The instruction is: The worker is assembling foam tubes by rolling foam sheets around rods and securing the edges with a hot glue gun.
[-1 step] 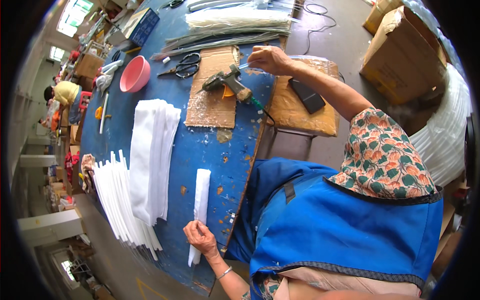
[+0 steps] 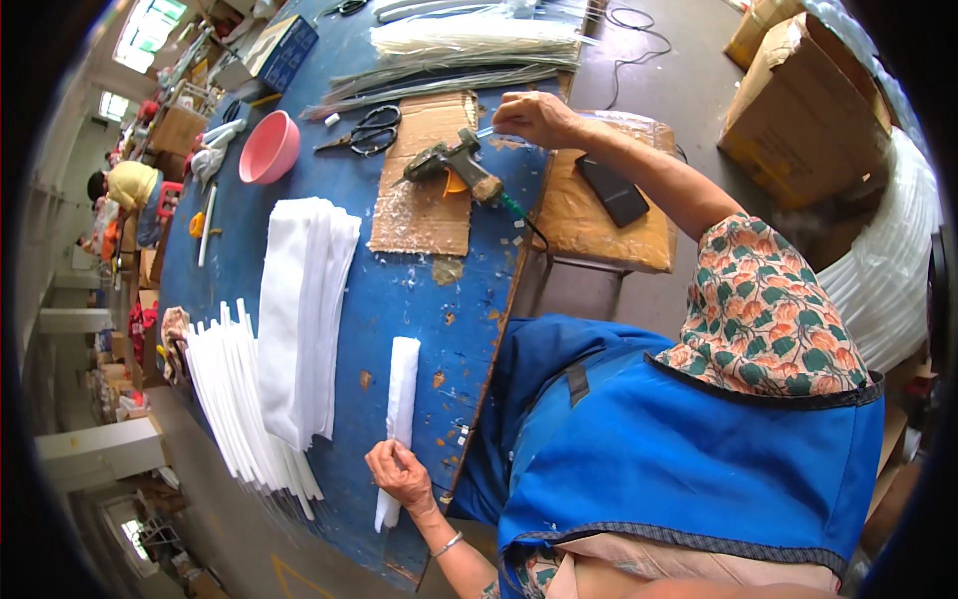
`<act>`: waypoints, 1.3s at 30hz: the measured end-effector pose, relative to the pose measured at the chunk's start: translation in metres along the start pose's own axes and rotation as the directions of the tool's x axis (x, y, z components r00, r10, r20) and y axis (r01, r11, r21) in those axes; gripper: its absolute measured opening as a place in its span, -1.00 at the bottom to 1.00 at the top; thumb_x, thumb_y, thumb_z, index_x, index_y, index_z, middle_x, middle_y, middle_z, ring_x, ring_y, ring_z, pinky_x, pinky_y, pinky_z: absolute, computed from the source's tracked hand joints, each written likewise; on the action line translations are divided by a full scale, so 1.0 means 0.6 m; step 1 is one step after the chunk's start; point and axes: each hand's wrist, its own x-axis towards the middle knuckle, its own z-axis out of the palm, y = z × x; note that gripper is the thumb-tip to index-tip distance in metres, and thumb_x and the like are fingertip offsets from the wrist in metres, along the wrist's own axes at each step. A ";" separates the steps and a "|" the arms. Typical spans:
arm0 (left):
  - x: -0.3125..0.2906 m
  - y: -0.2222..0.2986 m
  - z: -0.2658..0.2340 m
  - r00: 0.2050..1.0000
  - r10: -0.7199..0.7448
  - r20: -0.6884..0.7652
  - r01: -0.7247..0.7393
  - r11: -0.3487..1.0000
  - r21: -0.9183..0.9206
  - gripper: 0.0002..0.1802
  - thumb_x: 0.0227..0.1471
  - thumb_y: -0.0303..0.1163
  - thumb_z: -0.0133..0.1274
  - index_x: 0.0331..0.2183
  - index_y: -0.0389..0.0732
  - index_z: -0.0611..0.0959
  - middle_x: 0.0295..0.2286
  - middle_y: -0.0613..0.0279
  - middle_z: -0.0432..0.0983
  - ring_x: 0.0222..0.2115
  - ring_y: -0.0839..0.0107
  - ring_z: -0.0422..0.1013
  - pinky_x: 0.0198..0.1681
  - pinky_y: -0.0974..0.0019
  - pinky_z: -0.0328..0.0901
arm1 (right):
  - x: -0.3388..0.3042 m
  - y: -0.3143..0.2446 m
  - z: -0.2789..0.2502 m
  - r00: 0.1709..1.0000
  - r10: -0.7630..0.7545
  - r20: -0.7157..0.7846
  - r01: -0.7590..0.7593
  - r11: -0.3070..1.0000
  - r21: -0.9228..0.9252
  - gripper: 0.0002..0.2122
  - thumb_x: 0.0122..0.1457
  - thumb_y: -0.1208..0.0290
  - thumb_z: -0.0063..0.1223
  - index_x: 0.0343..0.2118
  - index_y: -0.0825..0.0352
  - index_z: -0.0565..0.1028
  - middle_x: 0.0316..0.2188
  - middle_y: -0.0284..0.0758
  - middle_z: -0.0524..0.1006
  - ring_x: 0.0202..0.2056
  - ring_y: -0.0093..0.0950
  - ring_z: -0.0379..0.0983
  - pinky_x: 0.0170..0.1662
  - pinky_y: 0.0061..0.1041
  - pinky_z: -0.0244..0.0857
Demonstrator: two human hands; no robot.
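Note:
My right hand (image 2: 534,120), at the top, pinches a translucent bluish glue stick (image 2: 485,132) at the rear of a hot glue gun (image 2: 439,160). The gun lies on a glue-spotted cardboard sheet (image 2: 419,225), its orange trigger showing and a green cord leaving the handle. Lower down, my left hand (image 2: 401,476), with a bracelet on the wrist, has its fingers closed on a narrow rolled white fabric strip (image 2: 402,384) lying on the blue table (image 2: 369,299). Beside it lie a stack of flat white fabric pieces (image 2: 299,319) and a bundle of white tubes (image 2: 230,399).
Black scissors (image 2: 369,132) and a pink bowl (image 2: 269,148) lie beyond the cardboard. Bundles of clear strips (image 2: 469,45) cover the table's upper end. A dark phone-like object (image 2: 614,190) rests on a taped carton (image 2: 569,220). A person in yellow (image 2: 133,187) is farther off.
My right hand has shifted very slightly toward the glue gun, still on the glue stick. The left hand and the fabric strip look unchanged.

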 end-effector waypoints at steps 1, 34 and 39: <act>-0.001 -0.001 0.000 1.000 0.003 -0.001 -0.003 1.000 0.001 -0.97 -0.04 -0.56 -0.06 -0.45 -0.31 0.47 -0.49 0.04 0.36 -0.45 0.07 0.31 -0.38 0.10 0.23 | 0.005 0.004 0.003 1.000 0.001 0.031 -0.001 1.000 0.015 -0.83 0.09 0.27 0.07 -0.36 0.26 0.53 -0.43 -0.30 0.46 -0.37 -0.30 0.45 -0.30 -0.37 0.31; 0.002 -0.013 0.004 0.998 -0.012 -0.060 0.011 1.000 -0.014 -0.90 -0.12 -0.57 0.05 -0.46 -0.25 0.47 -0.50 0.14 0.38 -0.44 0.15 0.34 -0.33 0.18 0.27 | 0.019 -0.157 0.097 0.911 0.411 -0.036 -0.412 0.911 -0.016 -0.51 -0.22 0.11 0.21 -0.32 0.42 0.40 -0.45 -0.16 0.50 -0.39 -0.33 0.45 -0.26 -0.39 0.30; -0.001 -0.016 0.008 0.998 -0.017 -0.066 0.016 1.000 -0.013 -0.90 -0.12 -0.55 0.06 -0.48 -0.24 0.46 -0.49 0.16 0.38 -0.44 0.17 0.35 -0.32 0.20 0.27 | 0.023 -0.184 0.102 0.978 0.203 -0.038 -0.206 0.972 -0.114 -0.58 -0.13 0.20 0.15 -0.27 0.41 0.38 -0.50 -0.12 0.48 -0.42 -0.31 0.45 -0.29 -0.37 0.30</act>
